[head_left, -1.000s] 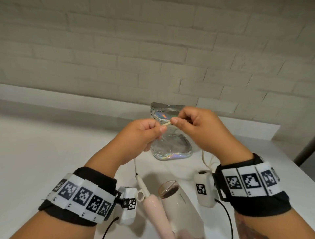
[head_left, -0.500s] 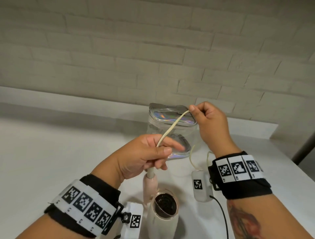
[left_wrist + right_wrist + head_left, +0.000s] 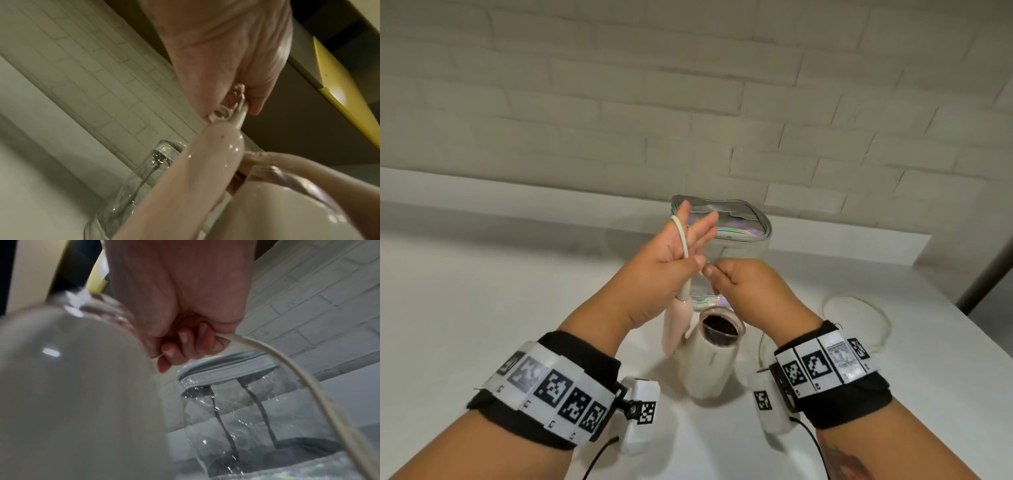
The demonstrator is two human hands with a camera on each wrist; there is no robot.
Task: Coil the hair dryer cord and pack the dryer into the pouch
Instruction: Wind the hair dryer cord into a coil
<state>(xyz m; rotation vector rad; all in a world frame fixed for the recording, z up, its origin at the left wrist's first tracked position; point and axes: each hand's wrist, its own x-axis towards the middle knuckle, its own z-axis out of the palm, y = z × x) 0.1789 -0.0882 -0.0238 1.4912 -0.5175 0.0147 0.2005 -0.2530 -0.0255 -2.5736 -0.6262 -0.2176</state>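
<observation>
Left hand: the left hand [image 3: 671, 263] is raised above the table, fingers spread and mostly straight, thumb pressed toward the palm; the cord [image 3: 682, 236] loops over its upper fingers and runs down across the palm, pinned there by the thumb.
Right hand: the right hand [image 3: 739, 284] sits just beside the left thumb, fingers curled into a near fist around the cord; the right wrist view shows the cord leaving the little-finger side of that fist [image 3: 185, 337].
Cord: cream-coloured; below the left palm it enters the strain relief at the end of the dryer handle, and a loose loop lies on the table to the right of the right wrist.
Hair dryer: the hair dryer [image 3: 712, 363] is directly below both hands, pale pink handle pointing up toward the left palm, dark barrel opening facing up; whether it rests on the table I cannot tell.
Pouch: the pouch [image 3: 743, 236] stands just behind the hands, clear-walled with an iridescent zip top.
Table: white table [image 3: 482, 308] under everything.
Wall: pale brick wall [image 3: 619, 102] behind the pouch.
</observation>
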